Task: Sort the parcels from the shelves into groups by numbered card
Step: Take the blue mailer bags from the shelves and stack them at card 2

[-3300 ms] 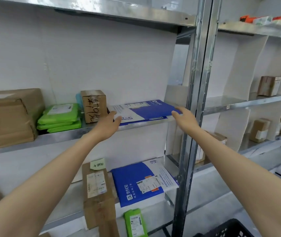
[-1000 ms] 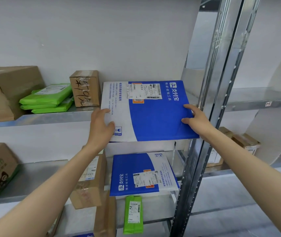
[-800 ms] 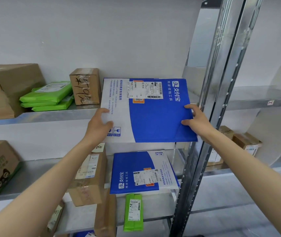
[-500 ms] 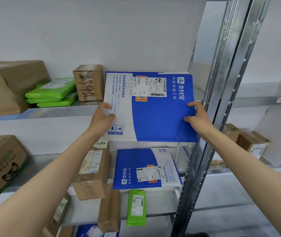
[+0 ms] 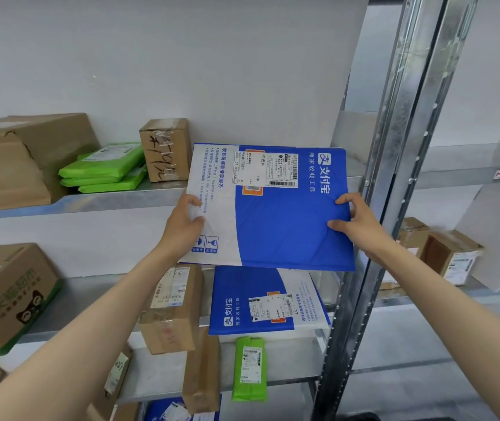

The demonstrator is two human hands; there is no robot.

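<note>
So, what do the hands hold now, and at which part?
A blue and white mailer: left hand grips its white edge, right hand its blue edge.

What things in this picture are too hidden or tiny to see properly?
Head view: the label on the held blue mailer is too small to read.
The brown box is partly hidden behind the left forearm.
The lowest blue parcel is cut off by the bottom edge.

I cannot read the small label (image 5: 282,170) on the blue mailer (image 5: 288,226), which covers a second mailer (image 5: 267,302) at its top edge; a carton (image 5: 8,165) is cropped at left.
</note>
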